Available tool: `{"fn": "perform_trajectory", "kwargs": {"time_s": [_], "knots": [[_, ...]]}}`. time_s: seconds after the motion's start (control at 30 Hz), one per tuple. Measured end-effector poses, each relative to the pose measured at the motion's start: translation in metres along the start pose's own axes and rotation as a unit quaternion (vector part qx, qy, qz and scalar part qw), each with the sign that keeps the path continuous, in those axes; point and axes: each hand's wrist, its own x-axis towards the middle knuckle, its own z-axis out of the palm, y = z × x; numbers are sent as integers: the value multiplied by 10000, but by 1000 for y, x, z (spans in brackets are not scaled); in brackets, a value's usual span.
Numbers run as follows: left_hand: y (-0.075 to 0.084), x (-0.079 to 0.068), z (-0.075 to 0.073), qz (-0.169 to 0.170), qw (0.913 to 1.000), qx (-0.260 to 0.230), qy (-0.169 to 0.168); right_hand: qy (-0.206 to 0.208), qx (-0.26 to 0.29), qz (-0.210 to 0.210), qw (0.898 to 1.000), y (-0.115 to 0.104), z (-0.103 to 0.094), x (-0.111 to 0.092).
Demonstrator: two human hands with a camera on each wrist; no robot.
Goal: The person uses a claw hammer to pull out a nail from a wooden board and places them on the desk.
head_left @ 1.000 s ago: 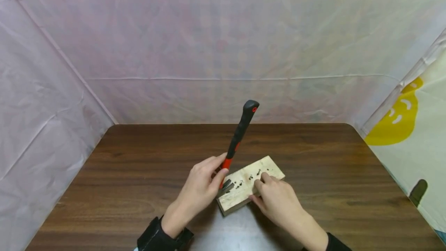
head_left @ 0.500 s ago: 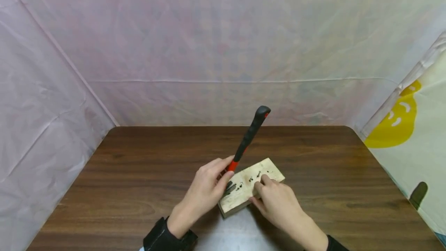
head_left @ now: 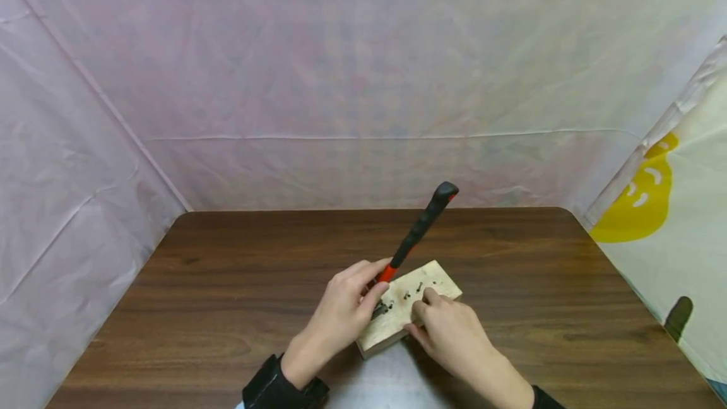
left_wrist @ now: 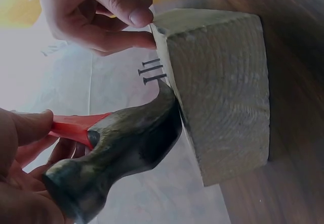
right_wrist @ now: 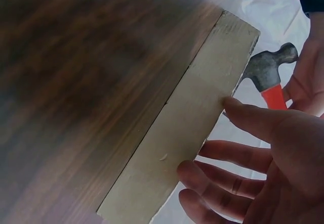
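Observation:
My left hand [head_left: 341, 302] grips a claw hammer [head_left: 420, 226] by the red part of its handle, close to the head. The black grip slants up and to the right. Seen from the left wrist, the claw of the hammer head [left_wrist: 131, 138] meets the top face of a wooden block [head_left: 389, 328], beside three nails [left_wrist: 151, 70] that stand up from it. At the block's near long side my right hand [head_left: 454, 333] holds it, thumb on the side and a bent finger on top. Several dark nails or holes dot that top face.
The block lies on a dark brown wooden table [head_left: 238, 295] with rounded far corners. Pale cloth [head_left: 363, 81] hangs behind the table and to its left. On the right, another cloth carries a yellow printed shape [head_left: 636, 201].
The hammer handle has tilted to the right and lower, and my left hand has shifted slightly right with it. My right hand has stayed almost still on the block.

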Motion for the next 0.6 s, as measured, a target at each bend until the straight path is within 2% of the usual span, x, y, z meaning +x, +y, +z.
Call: {"fn": "perform_trajectory", "kwargs": {"time_s": [0.6], "knots": [[2, 6, 7, -45, 9999, -35, -96, 39, 10, -57, 10000, 1, -1, -1]]}}
